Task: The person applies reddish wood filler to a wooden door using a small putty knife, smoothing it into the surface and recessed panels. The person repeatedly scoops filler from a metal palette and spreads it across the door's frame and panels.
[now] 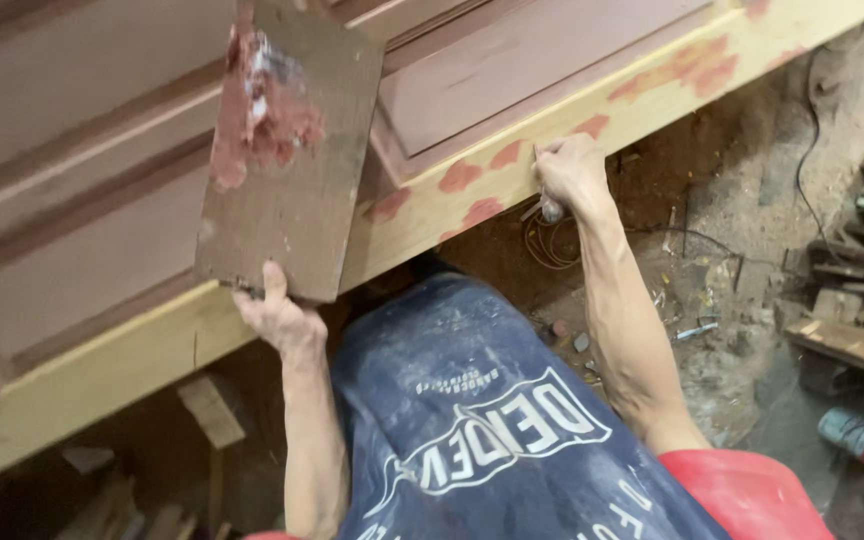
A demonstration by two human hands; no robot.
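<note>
My left hand (274, 312) grips the lower edge of a flat brown board (302, 190) that carries a smear of reddish filler paste (260, 120) near its top. My right hand (570, 172) is closed around a small putty knife (544, 205) and presses against the pale yellow side edge of a large panelled wooden door (432, 205). That edge has several reddish patches of filler (460, 176) along it. The door lies flat and slanted across the view, its brown panels (72, 150) to the upper left.
My knee in dusty blue fabric (472, 400) fills the lower middle, with a red sleeve (742, 490) at lower right. The dirt floor (732, 200) holds wood offcuts (852, 340), a cable, a can (857, 435) and small debris. A wood block (210, 408) sits under the door.
</note>
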